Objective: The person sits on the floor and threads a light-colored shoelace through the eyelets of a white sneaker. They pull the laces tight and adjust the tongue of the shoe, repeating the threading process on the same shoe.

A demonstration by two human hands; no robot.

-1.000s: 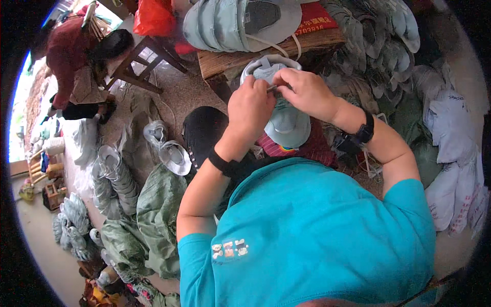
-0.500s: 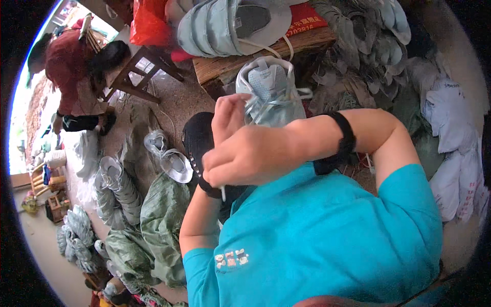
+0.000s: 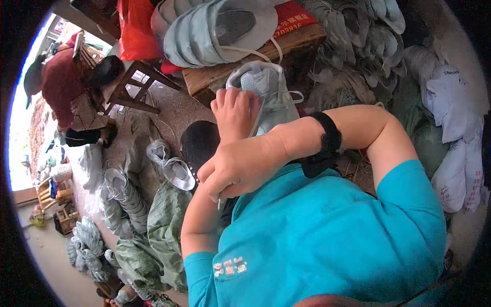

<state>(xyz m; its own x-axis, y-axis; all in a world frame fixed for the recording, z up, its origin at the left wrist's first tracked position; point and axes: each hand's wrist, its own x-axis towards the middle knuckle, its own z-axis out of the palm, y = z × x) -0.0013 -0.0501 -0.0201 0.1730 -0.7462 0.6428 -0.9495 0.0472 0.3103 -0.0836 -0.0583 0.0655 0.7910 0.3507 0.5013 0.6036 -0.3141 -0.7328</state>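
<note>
A pale grey-blue sneaker [image 3: 271, 120] rests in front of me, its opening facing away, with loose white laces looping from it. My left hand [image 3: 235, 110] lies over the near left side of its tongue and lacing, fingers bent onto the upper; the fingertips are partly hidden. Crossing in front of the left wrist, my right hand [image 3: 240, 166] is closed in a pinch. A white shoelace [image 3: 219, 204] end sticks out below its fingers. The right forearm hides the shoe's lower part.
Beyond the sneaker, a wooden bench [image 3: 204, 82] carries a row of nested pale shoes [image 3: 192, 41] beside a red bag [image 3: 138, 30]. Piled shoe uppers [image 3: 353, 41] stand at right. Left lie a shoe pair [image 3: 179, 173] and green sacks [image 3: 166, 225]. Another person [image 3: 64, 84] bends at far left.
My left hand has gone from a raised pinch to lying with bent fingers over the sneaker's upper. The right hand keeps its pinch and has shifted slightly. The whole view has moved a little.
</note>
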